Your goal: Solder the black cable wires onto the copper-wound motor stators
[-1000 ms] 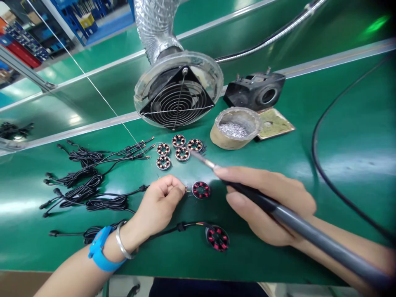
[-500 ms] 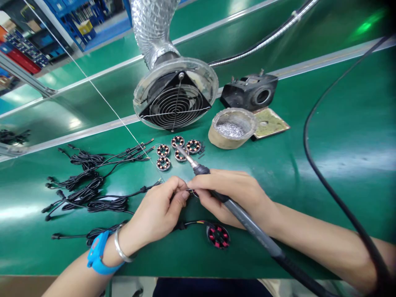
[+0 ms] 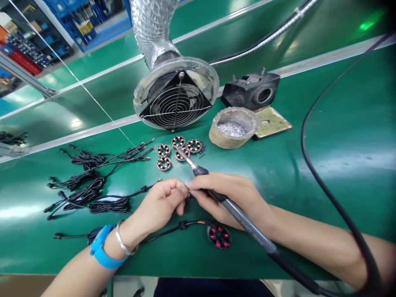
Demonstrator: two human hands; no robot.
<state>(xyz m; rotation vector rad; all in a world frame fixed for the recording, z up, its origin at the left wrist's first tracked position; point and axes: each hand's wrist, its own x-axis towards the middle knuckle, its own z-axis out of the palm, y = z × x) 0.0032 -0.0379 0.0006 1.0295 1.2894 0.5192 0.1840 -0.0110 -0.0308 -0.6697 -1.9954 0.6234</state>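
My right hand point(image 3: 230, 196) is closed around a soldering iron point(image 3: 247, 225), whose metal tip points up and left over the ring-shaped coil cores. Its thumb and finger meet my left hand point(image 3: 170, 200) at a tiny dark piece. My left hand is closed in a pinch there; what it grips is mostly hidden. Below the hands lies a core with red coils point(image 3: 219, 236), joined to a black cable point(image 3: 163, 236) that passes under my left wrist. Several copper-coil cores point(image 3: 163, 163) sit beyond the hands, beside small dark bits point(image 3: 202, 149).
Several bundled black cables point(image 3: 108, 204) lie at left. A round fume extractor point(image 3: 176, 107) with a foil duct stands behind the cores. To its right are a tub of metal scraps point(image 3: 227, 140), a black iron stand point(image 3: 250, 90) and a sponge tray point(image 3: 275, 121). A thin pale wire point(image 3: 82, 84) slants down from upper left.
My left hand has shifted slightly right, and its fingers have closed up against the right fingertips. A thin bit seen between the hands is now mostly hidden. The soldering iron stays in my right hand.
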